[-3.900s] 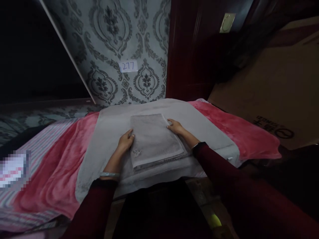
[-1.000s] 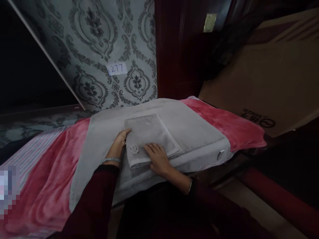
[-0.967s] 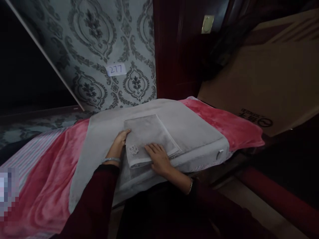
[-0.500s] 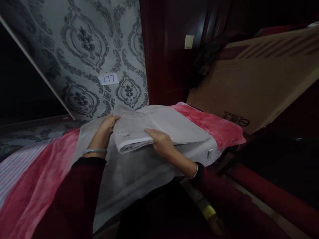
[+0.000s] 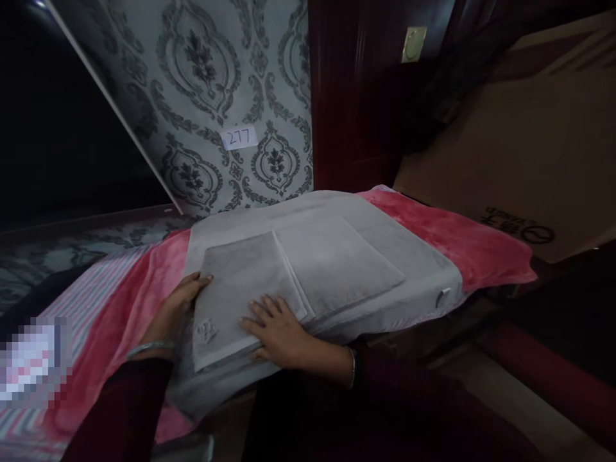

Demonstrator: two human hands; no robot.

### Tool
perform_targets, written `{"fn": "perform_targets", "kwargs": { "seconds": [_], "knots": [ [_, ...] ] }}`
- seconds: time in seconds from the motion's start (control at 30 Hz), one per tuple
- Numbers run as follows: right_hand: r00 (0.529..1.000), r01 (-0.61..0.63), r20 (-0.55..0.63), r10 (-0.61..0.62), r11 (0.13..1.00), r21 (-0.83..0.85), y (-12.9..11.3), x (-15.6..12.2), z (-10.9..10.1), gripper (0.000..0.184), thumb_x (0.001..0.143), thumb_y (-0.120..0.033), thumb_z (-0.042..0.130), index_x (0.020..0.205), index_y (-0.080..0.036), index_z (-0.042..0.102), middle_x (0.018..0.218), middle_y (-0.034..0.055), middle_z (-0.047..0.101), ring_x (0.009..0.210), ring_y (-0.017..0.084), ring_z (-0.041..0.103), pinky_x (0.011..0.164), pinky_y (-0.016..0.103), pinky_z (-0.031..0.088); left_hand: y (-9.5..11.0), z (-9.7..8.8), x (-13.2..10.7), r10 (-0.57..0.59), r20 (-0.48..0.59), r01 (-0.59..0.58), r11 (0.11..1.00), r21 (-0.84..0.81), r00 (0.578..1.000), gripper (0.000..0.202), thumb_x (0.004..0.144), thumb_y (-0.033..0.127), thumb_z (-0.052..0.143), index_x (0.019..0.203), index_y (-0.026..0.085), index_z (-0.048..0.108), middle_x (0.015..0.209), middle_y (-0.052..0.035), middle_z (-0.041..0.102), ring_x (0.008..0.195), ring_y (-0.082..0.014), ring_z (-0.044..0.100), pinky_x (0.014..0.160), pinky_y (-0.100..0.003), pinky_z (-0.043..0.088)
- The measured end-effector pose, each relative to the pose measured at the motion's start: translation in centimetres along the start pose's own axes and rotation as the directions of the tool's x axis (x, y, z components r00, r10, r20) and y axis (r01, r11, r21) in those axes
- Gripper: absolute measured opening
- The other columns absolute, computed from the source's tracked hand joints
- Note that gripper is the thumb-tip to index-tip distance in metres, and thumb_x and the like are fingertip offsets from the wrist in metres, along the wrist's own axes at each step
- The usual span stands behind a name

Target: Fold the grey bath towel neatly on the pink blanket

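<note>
A folded grey cloth [image 5: 235, 269] lies flat, with a small pale tag near its front left corner. Its folded-over panel rests against a wider grey panel [image 5: 341, 256] on the right. My right hand [image 5: 279, 330] is pressed flat on the cloth near its front edge, fingers spread. At the cloth's left edge, my left hand [image 5: 185, 296] rests with fingers extended over the border; its thumb is hidden. Beneath everything spreads a larger grey sheet [image 5: 414, 247], draped over the front edge of the surface.
Red plush fabric [image 5: 481, 253] shows at both ends of the sheet, with striped fabric [image 5: 103, 279] at far left. A large cardboard box [image 5: 520, 160] leans at right. Behind are a patterned wall [image 5: 202, 83], a numbered paper [image 5: 239, 137] and a dark screen [image 5: 72, 128].
The raised fold has come down flat. My right hand went from gripping its edge to lying spread on top; my left hand moved down along the left border. The view shifted.
</note>
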State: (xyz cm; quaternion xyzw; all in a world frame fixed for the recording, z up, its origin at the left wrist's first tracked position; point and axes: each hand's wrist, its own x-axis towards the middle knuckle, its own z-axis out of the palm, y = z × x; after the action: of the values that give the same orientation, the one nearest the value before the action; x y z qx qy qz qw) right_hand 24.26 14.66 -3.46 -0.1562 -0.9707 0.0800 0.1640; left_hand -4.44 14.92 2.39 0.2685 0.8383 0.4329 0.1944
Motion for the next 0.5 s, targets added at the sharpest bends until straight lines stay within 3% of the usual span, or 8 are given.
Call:
{"fn": "perform_targets", "kwargs": {
  "seconds": [0.07,0.13,0.17,0.23,0.3,0.33,0.4,0.5],
  "knots": [
    [0.999,-0.006,0.033,0.005,0.999,0.045,0.7,0.1,-1.1,0.063,0.097,-0.059,0.056,0.15,-0.024,0.05,0.158,0.014,0.045,0.148,0.036,0.034,0.12,0.056,0.027,1.0,0.5,0.5,0.062,-0.027,-0.055,0.976,0.21,0.998,0.066,0.071,0.034,0.077,0.132,0.015,0.063,0.113,-0.0161,0.075,0.112,-0.0369,0.069,0.091,-0.049,0.059],
    [0.999,-0.048,0.029,0.046,0.997,0.059,1.9,0.5,-2.5,0.06,0.101,-0.058,0.05,0.151,-0.024,0.05,0.157,0.013,0.047,0.149,0.033,0.033,0.121,0.056,0.025,3.0,1.4,1.0,0.183,-0.046,-0.147,0.896,0.418,0.982,0.076,0.076,0.033,0.071,0.146,0.012,0.05,0.133,-0.0218,0.066,0.129,-0.0409,0.059,0.104,-0.055,0.05],
    [0.997,-0.08,0.019,0.079,0.995,0.053,2.5,0.6,-3.0,0.06,0.101,-0.057,0.049,0.152,-0.024,0.048,0.159,0.0129,0.044,0.151,0.033,0.03,0.122,0.057,0.023,4.2,2.2,1.2,0.253,-0.017,-0.211,0.839,0.501,0.967,0.078,0.079,0.032,0.068,0.151,0.011,0.045,0.143,-0.0234,0.06,0.135,-0.0407,0.054,0.109,-0.054,0.046],
    [0.988,-0.152,0.019,0.152,0.988,0.035,3.7,0.8,-3.4,0.062,0.101,-0.057,0.05,0.155,-0.026,0.045,0.164,0.0124,0.036,0.154,0.035,0.022,0.122,0.061,0.019,6.5,4.6,1.1,0.376,0.152,-0.383,0.678,0.627,0.914,0.075,0.086,0.031,0.059,0.155,0.009,0.039,0.155,-0.0227,0.048,0.144,-0.0355,0.045,0.116,-0.047,0.04],
    [0.978,-0.203,0.059,0.201,0.979,0.033,4.6,0.5,-3.0,0.064,0.1,-0.059,0.05,0.156,-0.027,0.043,0.167,0.0115,0.031,0.155,0.036,0.019,0.121,0.063,0.02,8.3,7.8,0.6,0.406,0.371,-0.547,0.541,0.639,0.835,0.07,0.093,0.032,0.051,0.157,0.009,0.036,0.162,-0.0183,0.039,0.151,-0.0285,0.036,0.121,-0.04,0.033],
    [0.973,-0.221,0.08,0.217,0.975,0.037,4.9,0.2,-2.7,0.065,0.1,-0.059,0.05,0.156,-0.027,0.043,0.167,0.0113,0.029,0.155,0.036,0.019,0.121,0.064,0.021,8.8,9.5,0.3,0.399,0.438,-0.591,0.496,0.636,0.806,0.069,0.095,0.035,0.047,0.159,0.011,0.034,0.165,-0.016,0.035,0.153,-0.0273,0.031,0.123,-0.041,0.029],
    [0.969,-0.236,0.093,0.231,0.971,0.046,5.1,-0.5,-2.1,0.064,0.101,-0.059,0.048,0.157,-0.027,0.042,0.167,0.0111,0.028,0.155,0.035,0.019,0.121,0.061,0.023,9.2,12.6,-0.3,0.388,0.493,-0.626,0.443,0.641,0.779,0.065,0.1,0.04,0.037,0.16,0.016,0.032,0.168,-0.0128,0.028,0.156,-0.0279,0.023,0.125,-0.049,0.023],
    [0.971,-0.232,0.063,0.229,0.972,0.048,5.0,-1.9,-1.7,0.06,0.103,-0.053,0.047,0.156,-0.024,0.043,0.167,0.0115,0.03,0.155,0.031,0.021,0.123,0.055,0.023,8.2,15.6,-0.8,0.408,0.474,-0.62,0.412,0.667,0.78,0.064,0.102,0.045,0.027,0.161,0.019,0.032,0.169,-0.0117,0.026,0.157,-0.031,0.019,0.124,-0.06,0.019]
  ]
}}
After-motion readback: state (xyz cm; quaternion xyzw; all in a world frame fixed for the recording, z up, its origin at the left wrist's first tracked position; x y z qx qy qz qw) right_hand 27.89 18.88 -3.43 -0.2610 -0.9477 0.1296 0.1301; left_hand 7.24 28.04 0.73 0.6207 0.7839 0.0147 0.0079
